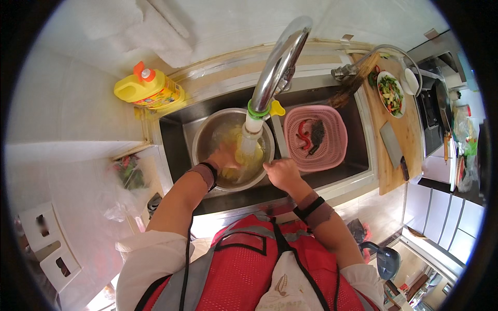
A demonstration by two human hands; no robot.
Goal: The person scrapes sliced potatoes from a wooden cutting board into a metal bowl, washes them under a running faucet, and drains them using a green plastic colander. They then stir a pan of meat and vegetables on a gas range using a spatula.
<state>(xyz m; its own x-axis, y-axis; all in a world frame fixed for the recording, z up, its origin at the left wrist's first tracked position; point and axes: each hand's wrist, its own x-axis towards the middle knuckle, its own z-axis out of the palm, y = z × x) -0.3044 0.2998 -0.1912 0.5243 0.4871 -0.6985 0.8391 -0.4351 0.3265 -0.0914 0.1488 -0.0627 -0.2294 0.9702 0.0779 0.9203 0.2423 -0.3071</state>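
Note:
A round metal basin of cloudy water stands in the left sink bowl, with pale yellow pieces in it. My left hand is down in the water; its fingers are partly submerged and blurred, so their grip is unclear. At the basin's lower right edge, my right hand has its fingers curled on the rim. Above the basin hangs a chrome faucet with a clear nozzle and a yellow lever. Water appears to run from the nozzle.
In the right bowl, a pink plastic basket holds red chili peppers and a dark item. A straw brush leans behind it. A cleaver and a vegetable plate lie on the cutting board. A yellow jug stands left.

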